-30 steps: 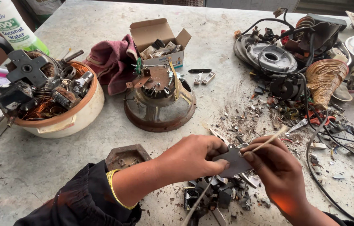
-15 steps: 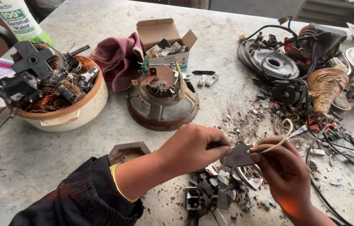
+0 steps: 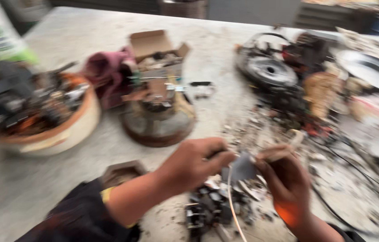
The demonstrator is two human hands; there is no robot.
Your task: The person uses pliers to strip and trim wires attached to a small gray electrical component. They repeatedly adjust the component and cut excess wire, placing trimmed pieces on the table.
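Note:
The view is blurred by motion. My left hand (image 3: 191,163) and my right hand (image 3: 286,181) meet over the table's near edge. Between their fingertips they pinch a small flat grey metal piece (image 3: 243,168). A pale thin wire or tube (image 3: 230,201) hangs down from it, and another pale end sticks out past my right fingers. Below the hands lies a pile of small dark metal parts (image 3: 212,206). A small rusty square part (image 3: 120,172) sits just by my left forearm.
A round rusty motor body (image 3: 158,118) stands ahead of the hands, a bowl of dark parts (image 3: 41,116) to its left, an open cardboard box (image 3: 156,49) and a maroon cloth (image 3: 106,71) behind. Dark motor parts, copper coil and cables (image 3: 288,76) crowd the right side.
The camera has swung and the picture has blurred. Both hands keep hold of the grey piece and sit slightly lower and nearer; the pale wire now hangs downward.

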